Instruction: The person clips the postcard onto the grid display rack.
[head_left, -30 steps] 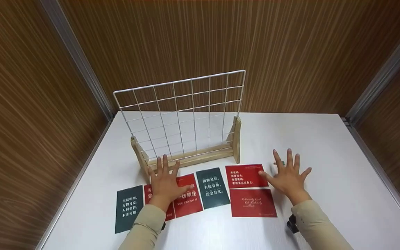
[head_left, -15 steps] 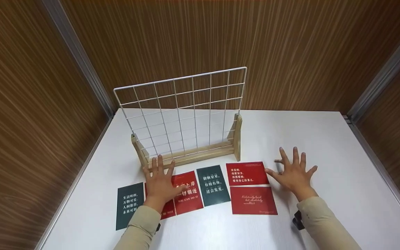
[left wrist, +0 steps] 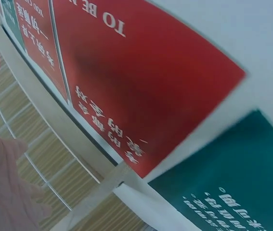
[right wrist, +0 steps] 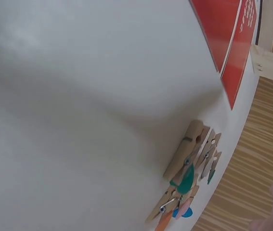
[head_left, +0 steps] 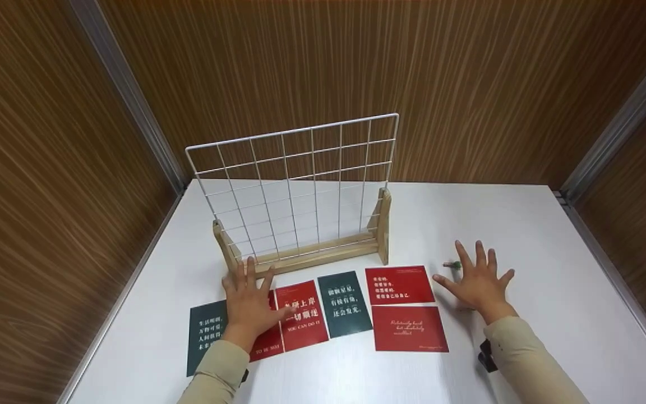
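Fingers spread, my left hand (head_left: 249, 311) is over the row of cards, overlapping the dark green card (head_left: 201, 339) and a red card (head_left: 267, 343). Its fingertips reach toward the wooden base (head_left: 323, 252) of a white wire grid rack (head_left: 292, 131). Another red card (head_left: 303, 314) and a second green card (head_left: 345, 303) lie to its right. My right hand (head_left: 479, 286), also spread and holding nothing, is right of two red cards, one upper (head_left: 401, 285) and one lower (head_left: 410, 331). In the right wrist view, several wooden clothespins (right wrist: 182, 156) with coloured decorations lie below that hand.
A white tabletop (head_left: 334, 379) bears everything. Brown wood-grain panels (head_left: 441, 84) enclose it at the back and sides, with metal corner posts. The wire grid stands upright and leans back behind the cards. A black strap piece (head_left: 487, 356) shows under the right wrist.
My left hand has shifted left, uncovering more of the red cards. The right hand has drifted slightly right, away from the red cards. Cards and rack stay in place.
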Demonstrator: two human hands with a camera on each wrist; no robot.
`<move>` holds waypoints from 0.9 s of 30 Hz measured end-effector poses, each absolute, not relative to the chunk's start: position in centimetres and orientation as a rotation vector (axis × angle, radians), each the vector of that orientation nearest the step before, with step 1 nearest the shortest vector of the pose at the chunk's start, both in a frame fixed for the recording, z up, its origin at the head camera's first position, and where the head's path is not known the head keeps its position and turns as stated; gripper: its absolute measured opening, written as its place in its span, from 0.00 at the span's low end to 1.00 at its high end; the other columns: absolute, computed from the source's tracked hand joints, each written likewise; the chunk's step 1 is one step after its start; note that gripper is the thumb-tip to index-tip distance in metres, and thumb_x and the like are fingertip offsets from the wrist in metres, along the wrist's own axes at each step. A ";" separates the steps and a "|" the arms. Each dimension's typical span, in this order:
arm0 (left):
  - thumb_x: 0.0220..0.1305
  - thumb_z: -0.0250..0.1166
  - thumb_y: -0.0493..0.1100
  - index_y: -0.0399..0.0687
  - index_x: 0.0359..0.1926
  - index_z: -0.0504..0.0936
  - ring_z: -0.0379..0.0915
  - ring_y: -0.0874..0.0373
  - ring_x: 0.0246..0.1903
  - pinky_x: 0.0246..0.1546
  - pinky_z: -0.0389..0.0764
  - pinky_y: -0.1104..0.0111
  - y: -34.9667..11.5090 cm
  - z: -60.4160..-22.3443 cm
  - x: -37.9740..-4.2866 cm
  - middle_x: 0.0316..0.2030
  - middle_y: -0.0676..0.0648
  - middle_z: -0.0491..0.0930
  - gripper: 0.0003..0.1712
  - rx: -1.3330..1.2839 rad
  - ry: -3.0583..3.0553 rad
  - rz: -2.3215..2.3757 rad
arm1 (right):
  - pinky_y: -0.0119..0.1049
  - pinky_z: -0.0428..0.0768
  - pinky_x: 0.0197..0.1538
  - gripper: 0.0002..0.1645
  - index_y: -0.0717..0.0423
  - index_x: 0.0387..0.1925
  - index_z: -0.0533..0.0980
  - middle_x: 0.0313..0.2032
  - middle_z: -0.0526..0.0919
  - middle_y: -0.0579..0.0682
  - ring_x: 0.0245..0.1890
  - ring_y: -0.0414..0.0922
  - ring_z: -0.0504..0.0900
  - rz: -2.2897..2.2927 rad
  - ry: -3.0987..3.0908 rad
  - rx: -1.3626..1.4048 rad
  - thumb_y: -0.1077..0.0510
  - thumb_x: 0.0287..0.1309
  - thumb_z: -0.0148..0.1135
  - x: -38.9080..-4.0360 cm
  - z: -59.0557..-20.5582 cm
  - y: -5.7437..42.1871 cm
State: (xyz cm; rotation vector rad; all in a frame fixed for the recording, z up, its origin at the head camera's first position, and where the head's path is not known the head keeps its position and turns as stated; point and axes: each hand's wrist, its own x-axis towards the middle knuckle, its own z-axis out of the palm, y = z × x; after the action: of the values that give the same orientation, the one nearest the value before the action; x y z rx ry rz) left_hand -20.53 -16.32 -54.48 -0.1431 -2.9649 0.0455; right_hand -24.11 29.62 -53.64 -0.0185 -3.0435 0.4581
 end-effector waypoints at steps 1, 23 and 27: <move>0.43 0.59 0.79 0.57 0.73 0.58 0.33 0.35 0.70 0.63 0.43 0.37 -16.4 -54.5 -20.5 0.72 0.35 0.45 0.59 -0.143 -2.966 0.054 | 0.80 0.31 0.52 0.60 0.50 0.74 0.46 0.69 0.40 0.72 0.66 0.73 0.36 0.452 -3.045 -0.014 0.25 0.50 0.56 -24.1 -53.6 29.7; 0.40 0.66 0.76 0.56 0.72 0.60 0.35 0.42 0.71 0.64 0.43 0.38 -19.8 -55.4 -19.0 0.72 0.38 0.47 0.60 -0.304 -2.931 -0.137 | 0.78 0.36 0.56 0.60 0.49 0.74 0.43 0.69 0.44 0.70 0.67 0.71 0.40 0.599 -3.137 0.021 0.31 0.51 0.62 -25.4 -54.3 31.9; 0.40 0.65 0.75 0.56 0.72 0.59 0.36 0.43 0.71 0.64 0.44 0.38 -20.5 -55.6 -18.6 0.72 0.38 0.47 0.59 -0.348 -2.952 -0.159 | 0.77 0.38 0.56 0.59 0.50 0.74 0.44 0.69 0.46 0.70 0.67 0.70 0.42 0.636 -3.141 0.027 0.33 0.51 0.64 -25.4 -54.5 32.2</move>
State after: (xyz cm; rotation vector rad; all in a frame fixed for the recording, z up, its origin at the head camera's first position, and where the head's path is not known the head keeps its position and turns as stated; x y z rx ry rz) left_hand -18.63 -20.52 -55.58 -0.3479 -2.9515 -0.1591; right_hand -25.40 32.23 -54.48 0.0267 -3.1410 0.6361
